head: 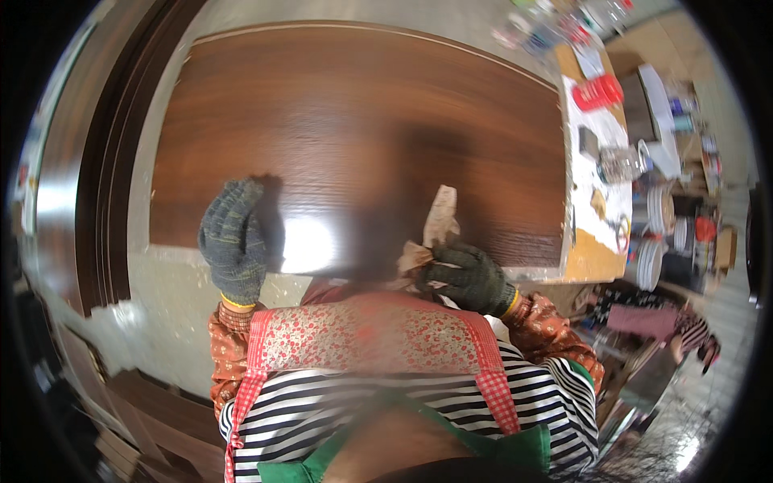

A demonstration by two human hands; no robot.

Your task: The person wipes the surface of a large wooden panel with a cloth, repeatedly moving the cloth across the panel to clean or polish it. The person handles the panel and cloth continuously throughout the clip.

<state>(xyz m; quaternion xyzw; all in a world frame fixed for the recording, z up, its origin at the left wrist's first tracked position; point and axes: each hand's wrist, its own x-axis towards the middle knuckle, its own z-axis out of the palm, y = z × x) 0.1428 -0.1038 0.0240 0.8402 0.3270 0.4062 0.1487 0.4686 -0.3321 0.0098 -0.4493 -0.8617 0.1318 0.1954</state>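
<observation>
A wide brown wood-grain panel (pixel 338 121) with a glossy face lies flat before me. My left hand (pixel 234 241), in a dark grey knitted glove with a yellow cuff edge, is at the panel's near left part, its fingers together and curved; I see nothing in it, though its palm is hidden. My right hand (pixel 468 275), in a matching glove, grips a crumpled, stained beige cloth (pixel 442 217) at the near edge, right of the middle. One end of the cloth sticks up beyond the fingers, and another fold hangs to their left.
Right of the panel, a side surface (pixel 595 259) bears a red container (pixel 598 92), a dark block (pixel 587 142), a clear plastic jug (pixel 622 164) and scissors (pixel 622 232). Lidded buckets (pixel 649 265) stand beyond. Dark moulded wood (pixel 109 163) stretches along the left. Another person (pixel 652 323) is at far right.
</observation>
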